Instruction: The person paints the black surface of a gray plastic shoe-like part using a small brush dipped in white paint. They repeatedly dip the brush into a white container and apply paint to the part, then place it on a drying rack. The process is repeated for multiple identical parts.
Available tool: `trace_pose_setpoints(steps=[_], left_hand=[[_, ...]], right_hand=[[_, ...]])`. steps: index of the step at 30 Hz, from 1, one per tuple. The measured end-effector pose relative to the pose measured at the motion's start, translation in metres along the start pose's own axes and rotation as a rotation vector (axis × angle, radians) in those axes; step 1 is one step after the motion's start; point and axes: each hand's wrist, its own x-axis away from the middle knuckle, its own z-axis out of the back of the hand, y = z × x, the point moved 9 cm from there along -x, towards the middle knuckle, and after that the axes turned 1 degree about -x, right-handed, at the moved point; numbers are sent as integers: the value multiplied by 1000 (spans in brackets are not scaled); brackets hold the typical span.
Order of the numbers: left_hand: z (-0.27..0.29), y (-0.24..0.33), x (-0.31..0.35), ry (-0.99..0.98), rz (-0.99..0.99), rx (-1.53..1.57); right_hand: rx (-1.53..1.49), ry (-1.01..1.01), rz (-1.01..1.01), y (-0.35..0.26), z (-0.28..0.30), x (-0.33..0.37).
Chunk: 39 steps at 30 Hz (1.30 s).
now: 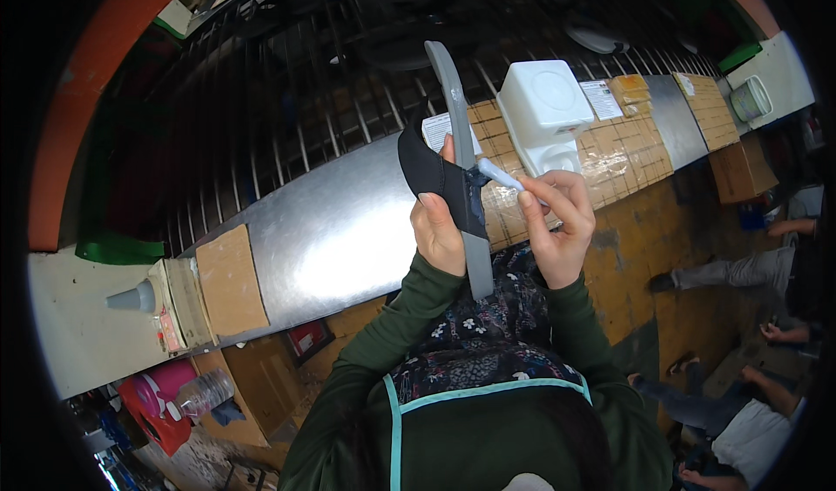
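My left hand (440, 238) is closed around a slide sandal, its thumb on the broad black strap (424, 167) and a fingertip showing inside the strap. The sandal's grey sole (451, 90) stands on edge, running away from me, with the strap on its left. Between thumb and fingers, my right hand (560, 225) pinches a slim brush (501, 176) with a pale blue handle. The brush's tip meets the right side of the sole, beside the strap, at a dark patch. The bristles are too small to make out clearly.
A white plastic container (547, 103) with a small cup at its base stands on the cardboard-covered bench. Beyond the metal bench (348, 212) runs a rack of metal rollers (322, 73). Yellowish blocks (630, 90) lie farther right. Other people sit at the right.
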Motion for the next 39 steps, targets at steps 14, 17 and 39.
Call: trace_pose_setpoints(steps=[14, 17, 39], left_hand=[[1, -3, -3, -84, -21, -103], [1, -4, -5, -87, -13, -80], [1, 5, -18, -25, -62, -146]], right_hand=[[193, -37, 265, -11, 9, -12], [201, -58, 263, -10, 10, -13], [151, -85, 171, -5, 10, -1]])
